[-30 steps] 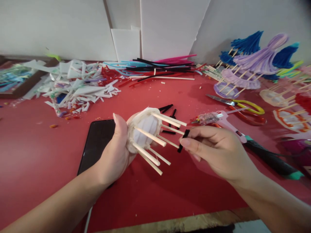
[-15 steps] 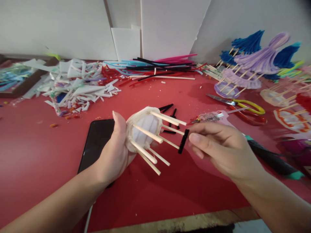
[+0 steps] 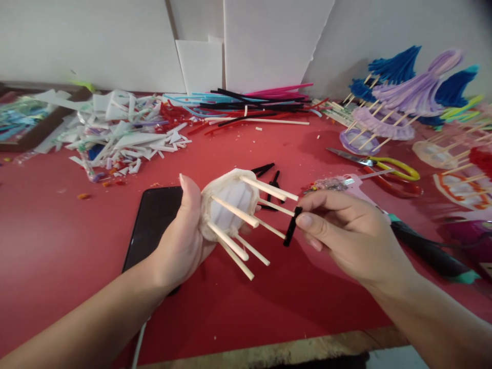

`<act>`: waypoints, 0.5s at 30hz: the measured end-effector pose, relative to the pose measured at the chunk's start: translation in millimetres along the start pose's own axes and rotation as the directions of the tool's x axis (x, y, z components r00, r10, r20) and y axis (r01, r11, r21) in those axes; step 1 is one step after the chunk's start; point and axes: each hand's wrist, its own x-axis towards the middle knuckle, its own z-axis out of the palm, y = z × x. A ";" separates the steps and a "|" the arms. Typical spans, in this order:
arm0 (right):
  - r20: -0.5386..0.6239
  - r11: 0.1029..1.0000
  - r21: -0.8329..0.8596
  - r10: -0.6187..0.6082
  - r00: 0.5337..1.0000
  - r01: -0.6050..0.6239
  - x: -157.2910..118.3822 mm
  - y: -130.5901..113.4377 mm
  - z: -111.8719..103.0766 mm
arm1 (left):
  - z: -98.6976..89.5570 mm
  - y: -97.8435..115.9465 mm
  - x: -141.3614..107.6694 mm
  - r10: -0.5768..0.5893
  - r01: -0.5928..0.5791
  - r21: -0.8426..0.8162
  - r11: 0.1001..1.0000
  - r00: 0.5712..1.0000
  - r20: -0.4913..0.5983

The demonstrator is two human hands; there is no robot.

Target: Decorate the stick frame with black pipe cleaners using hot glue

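Observation:
My left hand (image 3: pixel 180 236) holds a cream oval base (image 3: pixel 230 202) with several wooden sticks standing out of it toward the right. Its thumb points up at the base's left edge, and the fingers are hidden underneath. Between the thumb and forefinger of my right hand (image 3: pixel 338 220) is a short black fuzzy strip (image 3: pixel 292 227), which lies across the ends of two sticks. Behind the sticks, more short black pieces (image 3: pixel 263 169) rest on the red table (image 3: pixel 215 318).
A phone (image 3: pixel 151 220) lies beneath my left forearm. White scraps (image 3: pixel 126 128) pile up at the back left, near colored pipe cleaners (image 3: pixel 261 105). At right are yellow-and-red-handled pliers (image 3: pixel 395 166), a pink glue gun (image 3: pixel 357 187), a black-and-green tool (image 3: pixel 426 248) and a purple canopy model (image 3: pixel 411 100).
The fingertips of my right hand have closed in over the upper end of the black strip, which sits slightly lower and farther right. The base has shifted very slightly right in my left hand.

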 end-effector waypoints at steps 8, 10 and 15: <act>-0.003 1.000 -0.031 0.001 1.000 -0.001 -0.2 -2.0 1.4 | -0.3 -3.4 0.0 -0.010 0.010 -0.020 1.000 1.000 -0.026; -0.009 0.999 -0.042 0.003 1.000 -0.003 -0.1 -2.6 1.5 | -0.5 -3.9 0.4 -0.014 0.014 -0.015 1.000 0.999 -0.044; -0.015 0.999 -0.048 0.012 1.000 -0.012 0.0 -3.3 1.4 | -0.7 -3.1 1.3 -0.018 0.019 0.013 1.000 0.998 -0.061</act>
